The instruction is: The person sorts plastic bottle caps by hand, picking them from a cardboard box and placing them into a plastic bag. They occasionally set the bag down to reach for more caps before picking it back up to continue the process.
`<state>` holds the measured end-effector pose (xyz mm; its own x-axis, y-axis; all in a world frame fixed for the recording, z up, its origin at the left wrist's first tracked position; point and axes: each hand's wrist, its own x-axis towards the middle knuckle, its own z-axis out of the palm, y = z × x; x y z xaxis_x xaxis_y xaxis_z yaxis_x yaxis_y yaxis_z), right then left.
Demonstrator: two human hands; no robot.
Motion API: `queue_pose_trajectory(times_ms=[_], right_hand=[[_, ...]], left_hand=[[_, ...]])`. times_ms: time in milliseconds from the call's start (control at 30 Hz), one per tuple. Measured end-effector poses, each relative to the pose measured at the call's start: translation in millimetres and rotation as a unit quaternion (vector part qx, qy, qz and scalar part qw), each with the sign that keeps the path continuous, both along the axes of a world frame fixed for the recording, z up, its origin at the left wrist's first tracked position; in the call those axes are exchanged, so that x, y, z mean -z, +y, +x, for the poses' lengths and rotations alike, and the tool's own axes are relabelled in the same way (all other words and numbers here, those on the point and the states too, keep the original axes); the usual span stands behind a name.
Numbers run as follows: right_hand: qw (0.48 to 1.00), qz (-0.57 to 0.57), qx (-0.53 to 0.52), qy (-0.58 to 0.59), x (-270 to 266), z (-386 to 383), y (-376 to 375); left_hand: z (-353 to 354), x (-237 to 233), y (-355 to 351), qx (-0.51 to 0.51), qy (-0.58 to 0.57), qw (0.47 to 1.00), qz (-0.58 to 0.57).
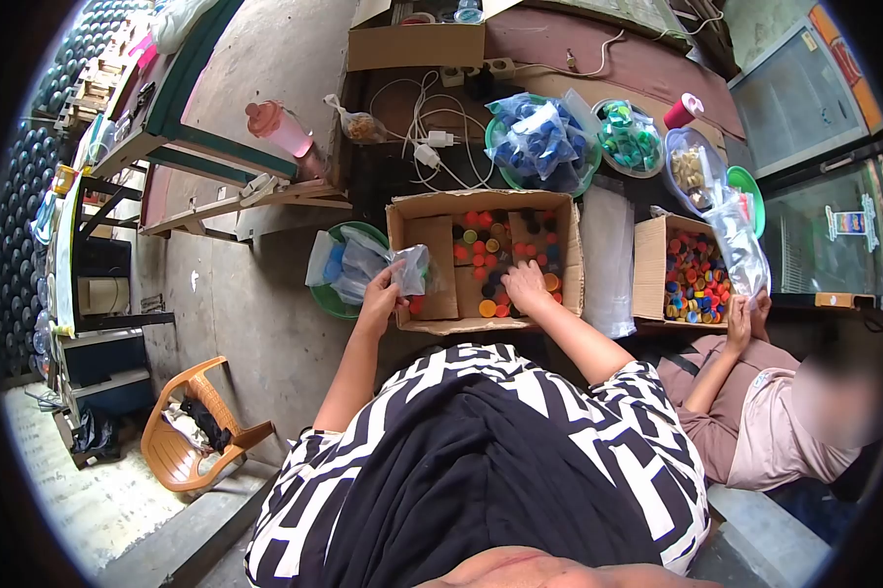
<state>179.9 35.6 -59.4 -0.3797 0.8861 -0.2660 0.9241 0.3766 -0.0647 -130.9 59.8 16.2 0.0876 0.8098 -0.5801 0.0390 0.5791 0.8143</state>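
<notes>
Right in front of me is a cardboard box [485, 201] with loose plastic bottle caps [486, 257], mostly red and orange, some black and yellow. My left hand [383, 290] is closed on a clear plastic bag [410, 269] over the box's left side. A little red shows low in or behind the bag. Inside the box, my right hand [527, 284] reaches down among the caps with its fingers bent together. What its fingertips hold, if anything, is too small to make out.
To the left is a green basin [332, 302] with plastic bags. Behind the box stands a basin of bagged blue caps [542, 142] beside a bowl of green ones [628, 137]. A co-worker [726, 372] at right holds a plastic bag by another cap box [652, 265]. White cables [427, 154] lie behind.
</notes>
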Motion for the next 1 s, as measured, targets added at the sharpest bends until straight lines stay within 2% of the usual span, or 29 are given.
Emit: queue_pose_trajectory(times_ms=[500, 600, 667, 700, 767, 800, 833, 867, 900, 967, 1000], right_hand=[[0.999, 0.048, 0.013, -0.019, 2, 24, -15], [0.999, 0.043, 0.031, -0.001, -14, 22, -12], [0.996, 0.005, 0.088, 0.032, -25, 19, -11], [0.996, 0.004, 0.087, 0.031, -27, 20, -10], [0.967, -0.079, 0.190, 0.153, -28, 23, -5], [0.967, -0.079, 0.190, 0.153, -26, 26, -2], [0.919, -0.145, 0.252, 0.266, -25, 30, 2], [0.850, -0.208, 0.309, 0.373, -23, 33, 3], [0.850, -0.206, 0.310, 0.373, -23, 34, 3], [0.661, -0.288, 0.371, 0.585, -22, 37, 3], [0.629, -0.292, 0.395, 0.603, -31, 33, 2]], left_hand=[[22, 3, 7, 0.093, -0.011, 0.995, 0.018], [27, -4, 6, 0.077, 0.031, 0.995, 0.056], [29, -15, 7, 0.087, 0.060, 0.977, 0.183], [31, -25, 8, 0.086, 0.058, 0.978, 0.182], [35, -46, 11, 0.098, 0.076, 0.965, 0.232], [36, -49, 11, 0.098, 0.075, 0.965, 0.232], [38, -51, 11, 0.104, 0.093, 0.955, 0.261], [39, -52, 12, 0.110, 0.110, 0.944, 0.291], [40, -52, 12, 0.111, 0.109, 0.944, 0.291], [42, -51, 11, 0.137, 0.151, 0.920, 0.336], [45, -56, 10, 0.138, 0.150, 0.920, 0.336]])
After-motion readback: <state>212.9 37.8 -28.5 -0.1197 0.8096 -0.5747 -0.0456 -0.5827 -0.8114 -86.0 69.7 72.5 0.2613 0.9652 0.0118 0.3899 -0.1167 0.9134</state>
